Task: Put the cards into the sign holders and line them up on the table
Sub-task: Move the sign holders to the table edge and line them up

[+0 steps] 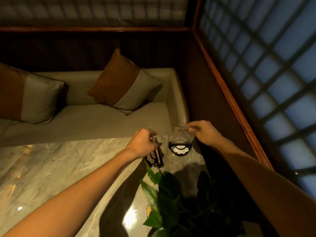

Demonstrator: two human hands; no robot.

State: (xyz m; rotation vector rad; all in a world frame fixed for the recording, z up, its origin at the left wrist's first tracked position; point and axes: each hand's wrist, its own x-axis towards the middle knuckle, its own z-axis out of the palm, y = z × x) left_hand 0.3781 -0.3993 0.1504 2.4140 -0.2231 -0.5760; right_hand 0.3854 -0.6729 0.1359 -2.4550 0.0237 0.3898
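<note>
We see a pale cushioned bench (102, 120) filling the far side, with two orange-and-cream pillows: one (124, 82) propped near its right end, another (29, 94) cut off by the left edge. A lattice window (266, 69) runs down the right, and a dim screen crosses the top. Nearer to us lies the marble table (51, 168), glossy with glare spots. A leafy plant (171, 194) rises at the near right; its pot is lost in shadow.

At the far right corner of the table stands one sign holder (181, 144), a clear upright panel on a dark base carrying round pale buttons and a small red label; the label is too small to read. The card (182, 132) sits in that panel, showing dark script we cannot make out. The right hand (203, 132) pinches the panel's top right corner between thumb and fingertips.

Just left of it, a second sign holder (154, 159) rests on the table with its panel edge-on to us, so any card inside is hidden. The left hand (142, 144) closes around that thin panel, fingers curled tight, covering part of the base.
</note>
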